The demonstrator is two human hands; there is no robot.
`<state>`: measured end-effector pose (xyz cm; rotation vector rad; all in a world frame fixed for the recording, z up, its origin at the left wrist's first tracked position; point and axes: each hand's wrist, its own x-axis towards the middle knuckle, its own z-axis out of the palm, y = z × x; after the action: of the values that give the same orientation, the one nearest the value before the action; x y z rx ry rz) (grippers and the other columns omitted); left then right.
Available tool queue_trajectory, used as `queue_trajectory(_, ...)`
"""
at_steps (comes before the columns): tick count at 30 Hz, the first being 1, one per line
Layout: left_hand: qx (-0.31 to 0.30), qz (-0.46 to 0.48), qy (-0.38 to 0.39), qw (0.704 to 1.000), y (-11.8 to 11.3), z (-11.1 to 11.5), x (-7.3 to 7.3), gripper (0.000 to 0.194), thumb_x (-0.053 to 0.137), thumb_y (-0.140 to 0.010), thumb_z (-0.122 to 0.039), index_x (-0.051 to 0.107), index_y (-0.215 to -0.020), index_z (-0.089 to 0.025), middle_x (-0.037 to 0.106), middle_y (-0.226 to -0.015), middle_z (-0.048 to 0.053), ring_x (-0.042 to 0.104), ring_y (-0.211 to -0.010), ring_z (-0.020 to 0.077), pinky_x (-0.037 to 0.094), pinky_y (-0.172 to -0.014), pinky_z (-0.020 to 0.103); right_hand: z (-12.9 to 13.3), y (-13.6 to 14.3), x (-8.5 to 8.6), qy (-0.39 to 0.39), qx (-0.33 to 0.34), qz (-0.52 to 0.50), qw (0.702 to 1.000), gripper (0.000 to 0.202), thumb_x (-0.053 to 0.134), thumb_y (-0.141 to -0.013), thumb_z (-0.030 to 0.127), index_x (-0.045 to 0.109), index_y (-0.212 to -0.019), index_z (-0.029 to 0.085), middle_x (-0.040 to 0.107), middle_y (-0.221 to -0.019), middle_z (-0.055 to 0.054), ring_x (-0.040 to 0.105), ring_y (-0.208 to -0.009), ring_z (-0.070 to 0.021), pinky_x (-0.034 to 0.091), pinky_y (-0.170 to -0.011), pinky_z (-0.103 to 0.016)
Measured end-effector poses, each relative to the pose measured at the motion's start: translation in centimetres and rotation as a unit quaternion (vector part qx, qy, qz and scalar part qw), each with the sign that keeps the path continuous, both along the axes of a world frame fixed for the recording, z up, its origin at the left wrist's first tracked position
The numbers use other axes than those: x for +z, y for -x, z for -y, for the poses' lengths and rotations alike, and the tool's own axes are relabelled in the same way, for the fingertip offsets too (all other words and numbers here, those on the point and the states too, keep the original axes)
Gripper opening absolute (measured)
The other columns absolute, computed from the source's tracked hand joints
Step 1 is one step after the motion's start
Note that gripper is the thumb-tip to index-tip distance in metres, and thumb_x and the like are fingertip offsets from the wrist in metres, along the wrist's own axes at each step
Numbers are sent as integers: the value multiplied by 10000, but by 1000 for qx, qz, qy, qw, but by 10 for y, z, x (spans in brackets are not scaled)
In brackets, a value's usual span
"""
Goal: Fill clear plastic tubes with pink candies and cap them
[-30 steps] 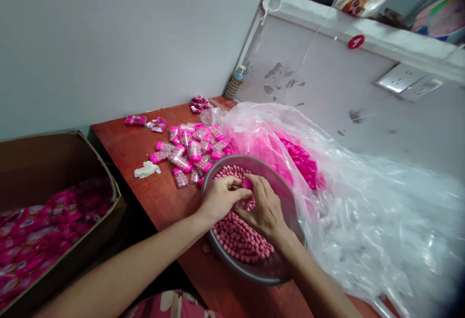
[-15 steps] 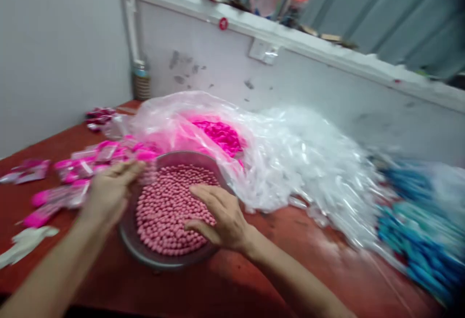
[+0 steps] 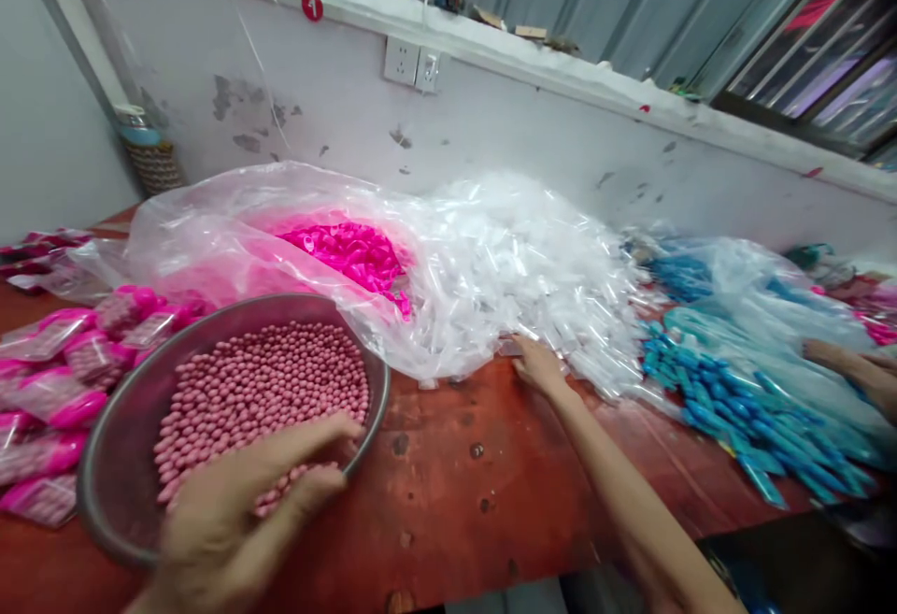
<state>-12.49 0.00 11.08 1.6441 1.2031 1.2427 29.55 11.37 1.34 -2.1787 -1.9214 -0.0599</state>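
My left hand point(image 3: 256, 502) hovers over the near right part of a grey bowl point(image 3: 382, 390), thumb and fingers apart, with nothing between them. Pink round beads point(image 3: 259, 399) fill much of the bowl. My right hand point(image 3: 539, 366) is at the near edge of a heap of clear plastic pieces point(image 3: 539, 259). Its fingers are closed on a small clear plastic case point(image 3: 510, 347), partly hidden by them. Behind the bowl, bright pink plastic parts point(image 3: 350, 259) lie in a large clear bag point(image 3: 203, 221).
Filled packs with pink ends point(image 3: 91, 352) lie left of the bowl. Blue plastic pieces point(image 3: 743, 408) are heaped at the right, where another person's hand point(image 3: 855, 366) reaches in. A wall with a socket point(image 3: 402, 60) stands behind the red table point(image 3: 441, 464).
The view has swung right. My left hand has let go of the clear pack it held and moved over the bowl. My right hand has left the beads for the clear heap.
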Motion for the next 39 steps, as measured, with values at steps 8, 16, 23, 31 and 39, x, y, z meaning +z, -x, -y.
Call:
queue_trajectory(8, -257, -8, 150, 955, -104, 1, -61, 232, 580, -769, -288, 671, -981, -260, 705, -937, 36, 635, -869, 212, 475, -798, 302, 19, -2, 0, 5, 17, -35, 999, 274, 386, -853, 215, 569, -1023, 104, 591, -1064, -188, 512, -1039, -280, 295, -929, -448)
queue_trajectory(16, -291, 285, 338, 848, -162, -18, -103, 564, 633, -709, -435, 500, -1198, -189, 680, -940, 94, 644, -651, 161, 502, -578, 257, 139, 111, 10, 125, 113, -535, 828, 377, 311, -895, 430, 507, -1073, 162, 629, -725, -23, 601, -577, -131, 486, -544, -246)
queue_trajectory(23, -227, 361, 366, 827, -170, -3, -84, 292, 514, -803, -403, 496, -655, -153, 656, -825, 36, 477, -358, 62, 338, -294, 173, 171, 141, 2, 133, 69, -714, 684, 356, 486, -818, 472, 529, -779, 121, 581, -591, -8, 491, -414, -49, 375, -414, -148)
queue_trajectory(31, -157, 396, 290, 857, -174, -13, -67, 271, 585, -777, -345, 482, -622, -148, 529, -583, -28, 543, -571, 96, 461, -599, 221, 191, 103, -8, -26, -89, -751, 654, 356, 482, -816, 472, 576, -855, 130, 587, -655, -32, 523, -518, -96, 372, -435, -180)
queue_trajectory(39, -261, 319, 343, 844, -193, -5, -108, 485, 765, -560, -362, 375, -806, -212, 665, -894, 53, 602, -759, 165, 441, -694, 258, 161, 130, -13, -5, -20, -460, 888, 514, 264, -868, 524, 554, -643, 164, 582, -643, -43, 500, -578, -135, 345, -529, -231)
